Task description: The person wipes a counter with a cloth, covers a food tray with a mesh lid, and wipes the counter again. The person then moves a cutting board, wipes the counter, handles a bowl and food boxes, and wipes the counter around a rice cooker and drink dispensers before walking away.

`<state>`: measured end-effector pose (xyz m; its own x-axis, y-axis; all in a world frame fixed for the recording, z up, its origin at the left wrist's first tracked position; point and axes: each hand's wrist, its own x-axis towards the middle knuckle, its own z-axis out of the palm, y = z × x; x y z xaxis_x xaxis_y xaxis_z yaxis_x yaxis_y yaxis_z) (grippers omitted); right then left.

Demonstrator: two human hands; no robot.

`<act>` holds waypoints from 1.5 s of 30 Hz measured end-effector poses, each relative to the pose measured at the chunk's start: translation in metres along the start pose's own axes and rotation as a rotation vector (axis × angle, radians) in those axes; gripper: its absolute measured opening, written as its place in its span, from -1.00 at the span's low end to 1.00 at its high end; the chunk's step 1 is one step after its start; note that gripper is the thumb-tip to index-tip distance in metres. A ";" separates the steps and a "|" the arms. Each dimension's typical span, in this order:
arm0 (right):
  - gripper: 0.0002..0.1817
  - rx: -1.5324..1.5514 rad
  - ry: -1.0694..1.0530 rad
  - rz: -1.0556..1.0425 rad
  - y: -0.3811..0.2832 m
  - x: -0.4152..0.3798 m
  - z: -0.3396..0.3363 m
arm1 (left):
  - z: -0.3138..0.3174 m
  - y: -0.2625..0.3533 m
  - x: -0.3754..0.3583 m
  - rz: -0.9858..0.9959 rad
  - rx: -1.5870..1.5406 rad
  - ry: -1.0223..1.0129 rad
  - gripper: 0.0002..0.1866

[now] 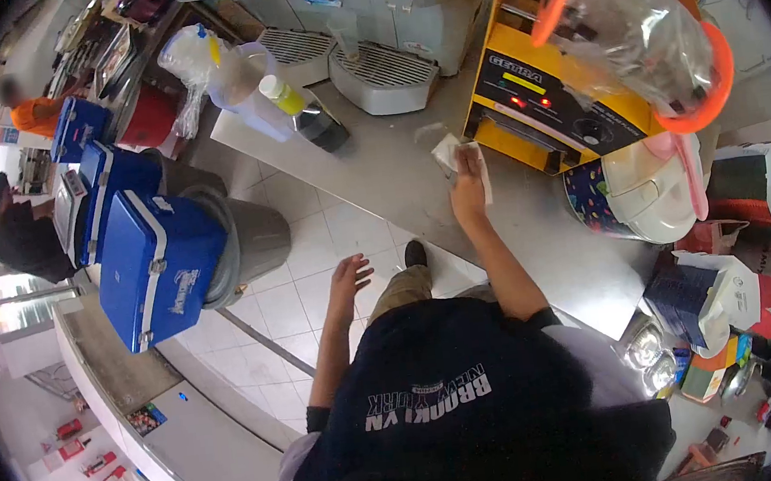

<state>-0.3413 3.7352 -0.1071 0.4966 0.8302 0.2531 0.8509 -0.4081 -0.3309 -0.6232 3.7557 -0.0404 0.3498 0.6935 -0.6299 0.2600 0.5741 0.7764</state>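
My right hand (466, 185) presses a white folded cloth or tissue (445, 153) onto the metal counter (389, 184), its fingers closed over it. Just ahead and to the right of that hand stands a yellow and black cup sealing machine (520, 85) marked GETRA, with small red lights on its panel. My left hand (349, 280) hangs in the air off the counter's front edge, above the tiled floor. Its fingers are apart and hold nothing. A dark bottle (325, 128) and a clear plastic pitcher (242, 86) stand on the counter's left part.
Drip trays (385, 85) sit under a dispenser at the back. A white rice-cooker-like container (644, 195) stands right of the sealer. On the left are blue cool boxes (162, 264) and a grey bin (263, 235). Two people (28, 240) are farther left.
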 end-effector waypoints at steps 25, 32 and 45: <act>-0.48 0.764 -0.037 -0.008 -0.051 -0.032 -0.001 | 0.004 0.160 0.200 1.003 0.488 0.489 0.06; -0.45 0.148 0.330 0.525 0.066 -0.060 -0.038 | -0.001 0.153 0.189 1.010 0.558 0.583 -0.01; -0.43 0.869 -0.267 -0.037 -0.071 -0.021 0.013 | 0.020 0.156 0.121 0.756 0.337 0.276 -0.22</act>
<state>-0.4142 3.7518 -0.1007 0.3233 0.9416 0.0941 0.3829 -0.0392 -0.9229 -0.5224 3.9203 0.0049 0.3167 0.9423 0.1081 0.3145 -0.2119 0.9253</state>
